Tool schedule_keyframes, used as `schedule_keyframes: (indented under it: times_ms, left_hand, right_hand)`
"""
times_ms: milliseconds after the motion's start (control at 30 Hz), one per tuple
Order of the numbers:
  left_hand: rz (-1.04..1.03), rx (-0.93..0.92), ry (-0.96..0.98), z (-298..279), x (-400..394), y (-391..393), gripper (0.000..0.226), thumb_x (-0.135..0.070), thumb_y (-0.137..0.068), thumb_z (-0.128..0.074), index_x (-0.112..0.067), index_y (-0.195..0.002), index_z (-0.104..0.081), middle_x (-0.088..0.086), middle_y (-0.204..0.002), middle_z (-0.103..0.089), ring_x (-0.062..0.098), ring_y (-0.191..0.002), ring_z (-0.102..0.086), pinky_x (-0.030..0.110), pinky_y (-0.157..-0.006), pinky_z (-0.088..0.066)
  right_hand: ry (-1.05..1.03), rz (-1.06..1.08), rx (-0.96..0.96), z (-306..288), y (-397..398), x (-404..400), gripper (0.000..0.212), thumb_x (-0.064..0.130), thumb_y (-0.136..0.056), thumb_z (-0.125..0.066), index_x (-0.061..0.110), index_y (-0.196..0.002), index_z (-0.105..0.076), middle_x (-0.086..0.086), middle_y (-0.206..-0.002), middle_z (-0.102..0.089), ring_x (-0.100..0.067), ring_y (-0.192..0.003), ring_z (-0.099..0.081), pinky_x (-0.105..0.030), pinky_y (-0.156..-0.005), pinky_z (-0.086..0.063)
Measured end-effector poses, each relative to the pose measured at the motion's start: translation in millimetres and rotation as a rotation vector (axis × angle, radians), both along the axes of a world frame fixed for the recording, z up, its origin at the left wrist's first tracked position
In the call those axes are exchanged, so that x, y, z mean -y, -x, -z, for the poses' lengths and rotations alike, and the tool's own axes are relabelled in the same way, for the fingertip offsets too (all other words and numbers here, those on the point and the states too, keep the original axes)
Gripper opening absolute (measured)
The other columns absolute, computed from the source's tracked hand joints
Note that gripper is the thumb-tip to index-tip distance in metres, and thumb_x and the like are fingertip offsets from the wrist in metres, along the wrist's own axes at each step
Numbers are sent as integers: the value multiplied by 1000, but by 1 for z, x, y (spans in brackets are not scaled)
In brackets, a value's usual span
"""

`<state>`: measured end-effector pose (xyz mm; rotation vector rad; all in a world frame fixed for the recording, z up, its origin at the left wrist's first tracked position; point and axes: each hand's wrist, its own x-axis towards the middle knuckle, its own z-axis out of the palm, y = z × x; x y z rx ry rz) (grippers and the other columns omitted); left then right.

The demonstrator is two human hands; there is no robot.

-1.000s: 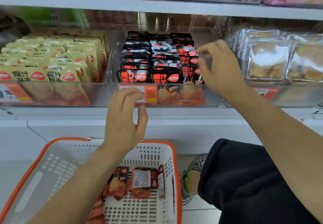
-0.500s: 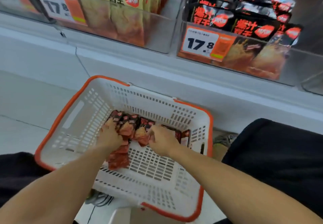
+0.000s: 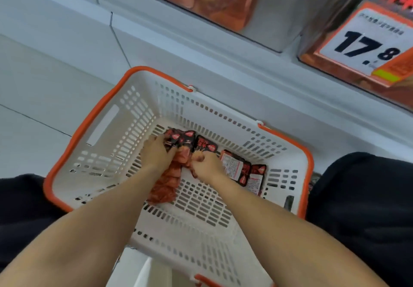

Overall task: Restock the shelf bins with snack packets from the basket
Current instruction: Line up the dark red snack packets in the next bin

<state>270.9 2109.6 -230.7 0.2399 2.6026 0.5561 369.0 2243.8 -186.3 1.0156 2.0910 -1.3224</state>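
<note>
Below, one basket [image 3: 105, 128]: left hand [image 3: 156, 154] and right hand [image 3: 206, 164] each grip red-black snack packets [image 3: 185, 139]; roughly three more packets [image 3: 243, 170] lie right.

both hands have come down from the shelf bin into the basket [image 3: 105, 125], left hand [image 3: 156, 154] and right hand [image 3: 206, 164] now gripping snack packets [image 3: 183, 140].

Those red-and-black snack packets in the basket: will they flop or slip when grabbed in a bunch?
Snack packets look like thin glossy film, so probably floppy and slippery. They crumple under the left hand, suggesting they're light. Loose ones by the right hand may slide apart.
</note>
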Motion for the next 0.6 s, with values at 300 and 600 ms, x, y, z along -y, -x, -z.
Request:
schedule_keyframes:
  times_ms: [300, 600]
  left_hand:
    - [-125, 334, -384, -17, 1, -21, 23, -21, -103, -52, -13, -98, -72, 3, -79, -69, 20, -70, -64, 22, -58, -49]
    - [78, 476, -342, -54, -24, -15, 45, -66, -80, -66, -26, -99, -69, -1, -95, -73, 22, -89, -70, 43, -87, -57]
  right_hand:
    - [180, 66, -3, 14, 8, 3, 41, 38, -96, -65, 14, -128, -58, -10, -122, -64, -34, -109, -61, -49, -92, -51]
    - [6, -50, -140, -53, -18, -51, 25, 10, -85, -75, 7, -109, -70, -16, -105, -72, -28, -99, -67, -37, -83, -52]
